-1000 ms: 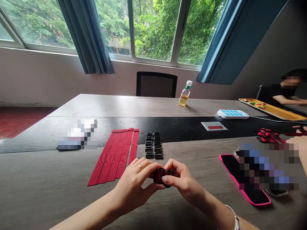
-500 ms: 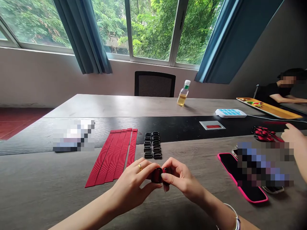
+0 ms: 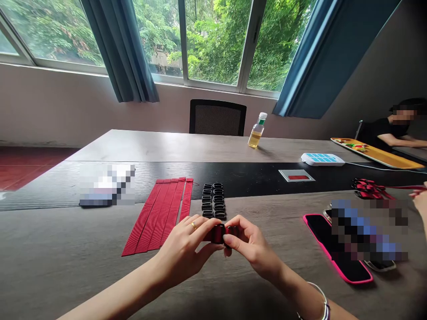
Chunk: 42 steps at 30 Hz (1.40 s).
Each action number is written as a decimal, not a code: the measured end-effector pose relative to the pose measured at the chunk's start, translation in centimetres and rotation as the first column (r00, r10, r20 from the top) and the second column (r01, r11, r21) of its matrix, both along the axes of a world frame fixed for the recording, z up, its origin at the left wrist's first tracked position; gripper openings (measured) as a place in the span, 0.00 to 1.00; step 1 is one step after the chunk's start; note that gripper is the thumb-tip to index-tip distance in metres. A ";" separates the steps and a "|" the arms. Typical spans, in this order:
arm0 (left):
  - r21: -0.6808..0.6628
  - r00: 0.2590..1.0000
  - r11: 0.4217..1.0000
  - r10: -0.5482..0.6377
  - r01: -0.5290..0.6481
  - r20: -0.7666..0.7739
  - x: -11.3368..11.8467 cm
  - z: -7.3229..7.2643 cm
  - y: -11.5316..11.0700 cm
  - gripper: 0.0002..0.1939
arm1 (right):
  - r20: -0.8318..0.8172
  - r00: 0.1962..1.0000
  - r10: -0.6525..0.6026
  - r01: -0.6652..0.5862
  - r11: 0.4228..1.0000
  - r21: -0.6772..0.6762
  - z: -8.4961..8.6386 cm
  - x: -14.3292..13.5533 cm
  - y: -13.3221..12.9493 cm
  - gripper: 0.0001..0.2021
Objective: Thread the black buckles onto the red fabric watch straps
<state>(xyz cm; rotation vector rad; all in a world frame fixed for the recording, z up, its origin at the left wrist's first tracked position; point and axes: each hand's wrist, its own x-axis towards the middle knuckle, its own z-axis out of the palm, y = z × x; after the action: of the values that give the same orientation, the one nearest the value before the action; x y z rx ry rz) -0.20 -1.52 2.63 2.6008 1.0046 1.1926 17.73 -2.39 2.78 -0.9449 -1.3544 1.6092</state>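
Between my hands is a black buckle (image 3: 218, 234) with red webbing strap through it. My left hand (image 3: 188, 244) is closed on the buckle from the left, thumb below and fingers above. Closed in a pinch, my right hand (image 3: 251, 244) grips the red strap (image 3: 228, 230) just right of the buckle; its fingers partly hide a second dark piece there. Beyond my hands, several black buckles (image 3: 213, 200) lie in two columns. To their left, several flat red straps (image 3: 155, 218) lie side by side on the table.
At right lie a pink-edged phone (image 3: 336, 249), a pile of red straps with black buckles (image 3: 367, 187) and another person's hand (image 3: 420, 202). Farther back are a bottle (image 3: 255, 133), a power strip (image 3: 322, 159) and a yellow tray (image 3: 383, 153). Another person (image 3: 393, 129) sits at far right.
My hands have risen slightly, still gripping the buckle and strap. The other person's hand at right has moved right, with a red strap now stretched from the pile. The view has shifted slightly.
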 end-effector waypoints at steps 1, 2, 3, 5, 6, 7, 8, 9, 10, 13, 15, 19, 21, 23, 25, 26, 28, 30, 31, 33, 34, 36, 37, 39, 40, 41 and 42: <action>-0.018 1.000 1.000 0.007 -0.006 0.006 0.0 0.1 -0.1 0.12 | -0.019 1.000 -0.001 0.001 1.000 -0.006 -0.1 0.0 0.0 0.17; -0.047 1.000 0.999 0.015 -0.015 0.009 0.0 0.1 -0.2 0.12 | -0.044 0.999 -0.006 0.006 1.000 -0.016 -0.2 0.1 0.1 0.17; -0.085 1.000 0.996 0.022 -0.020 0.012 0.1 0.2 -0.3 0.13 | -0.071 0.997 -0.018 0.016 1.000 -0.024 -0.2 0.2 0.2 0.17; -0.194 0.999 0.981 0.032 -0.028 0.019 0.3 0.1 -0.6 0.13 | -0.113 0.992 -0.062 0.060 0.998 -0.025 -0.3 0.6 0.5 0.17; -0.261 0.999 0.965 0.038 -0.030 0.023 0.4 0.0 -0.8 0.14 | -0.118 0.989 -0.090 0.089 0.996 -0.016 -0.3 0.9 0.7 0.17; -0.334 0.999 0.942 0.040 -0.030 0.025 0.6 -0.2 -1.0 0.16 | -0.103 0.988 -0.112 0.113 0.994 -0.001 -0.2 1.2 0.9 0.16; -0.411 0.999 0.912 0.033 -0.021 0.024 0.7 -0.4 -1.2 0.19 | -0.065 0.990 -0.123 0.124 0.992 0.017 -0.2 1.5 1.1 0.15; -0.488 1.000 0.873 0.012 0.000 0.021 0.8 -0.6 -1.4 0.23 | -0.004 0.992 -0.124 0.124 0.992 0.038 -0.2 1.8 1.4 0.14; -0.559 1.000 0.829 -0.022 0.029 0.020 1.0 -0.9 -1.6 0.27 | 0.072 0.990 -0.119 0.115 0.992 0.059 -0.3 2.1 1.7 0.12; -0.684 0.987 0.721 -0.162 0.113 -0.008 1.2 -1.6 -1.9 0.34 | 0.359 0.929 -0.087 0.043 0.991 0.130 -0.8 2.8 2.5 0.08; -0.667 0.969 0.741 -0.213 0.077 -0.124 1.3 -1.9 -2.1 0.30 | 0.530 0.843 -0.093 -0.018 0.979 0.201 -1.2 3.1 2.9 0.07; -0.411 0.899 0.912 -0.163 -0.021 -0.407 1.6 -2.0 -2.3 0.24 | 0.691 0.707 -0.152 -0.122 0.936 0.330 -1.7 3.2 3.2 0.08; -0.303 0.864 0.952 -0.179 0.032 -0.471 1.7 -2.1 -2.5 0.25 | 0.728 0.662 -0.179 -0.153 0.919 0.364 -1.5 3.2 3.0 0.08; -0.242 0.832 0.966 -0.203 0.086 -0.516 1.9 -2.4 -2.6 0.24 | 0.759 0.614 -0.215 -0.192 0.893 0.408 -0.9 3.3 2.6 0.09; -0.206 0.812 0.972 -0.207 0.110 -0.545 2.1 -2.9 -2.8 0.26 | 0.792 0.563 -0.237 -0.258 0.860 0.441 0.1 3.6 2.1 0.10; -0.191 0.808 0.975 -0.202 0.113 -0.553 2.2 -3.1 -2.9 0.27 | 0.815 0.529 -0.236 -0.302 0.845 0.441 0.6 3.8 1.8 0.10; -0.178 0.805 0.977 -0.197 0.115 -0.560 2.4 -3.5 -2.9 0.29 | 0.876 0.438 -0.201 -0.404 0.827 0.392 1.4 4.1 1.2 0.10; -0.186 0.808 0.977 -0.195 0.108 -0.556 2.7 -3.6 -3.0 0.30 | 0.929 0.335 -0.158 -0.497 0.808 0.316 1.8 4.3 0.6 0.12; -0.200 0.810 0.975 -0.198 0.102 -0.552 2.8 -3.6 -2.9 0.30 | 0.947 0.289 -0.142 -0.530 0.800 0.282 1.8 4.2 0.3 0.12; -0.238 0.814 0.967 -0.210 0.091 -0.541 3.0 -3.4 -2.8 0.30 | 0.968 0.218 -0.127 -0.564 0.792 0.231 1.8 3.9 -0.2 0.14; -0.257 0.816 0.962 -0.219 0.091 -0.535 3.0 -3.2 -2.7 0.30 | 0.974 0.187 -0.128 -0.567 0.795 0.214 1.8 3.8 -0.3 0.15; -0.291 0.819 0.951 -0.247 0.103 -0.518 2.9 -2.8 -2.5 0.31 | 0.982 0.130 -0.138 -0.558 0.809 0.187 1.7 3.5 -0.5 0.16; -0.307 0.821 0.945 -0.264 0.115 -0.507 2.8 -2.6 -2.3 0.32 | 0.984 0.098 -0.148 -0.550 0.816 0.177 1.8 3.5 -0.4 0.16; -0.328 0.833 0.937 -0.278 0.124 -0.479 2.3 -2.2 -2.0 0.30 | 0.983 0.047 -0.175 -0.538 0.825 0.173 1.8 3.9 0.0 0.17; -0.330 0.843 0.937 -0.268 0.115 -0.466 2.1 -2.1 -1.7 0.28 | 0.981 0.030 -0.194 -0.533 0.826 0.180 1.8 4.4 0.4 0.17; -0.328 0.855 0.940 -0.247 0.097 -0.457 1.7 -1.9 -1.5 0.26 | 0.976 0.019 -0.215 -0.528 0.827 0.192 1.7 4.9 0.9 0.18; -0.321 0.864 0.944 -0.219 0.070 -0.454 1.4 -1.8 -1.2 0.25 | 0.972 0.015 -0.235 -0.521 0.828 0.208 1.6 5.5 1.5 0.19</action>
<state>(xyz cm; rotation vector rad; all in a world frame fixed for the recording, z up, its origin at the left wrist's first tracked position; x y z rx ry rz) 1.18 -2.68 0.86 2.7130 0.9394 0.3125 23.28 -0.85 4.35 -1.7130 -2.7985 0.1903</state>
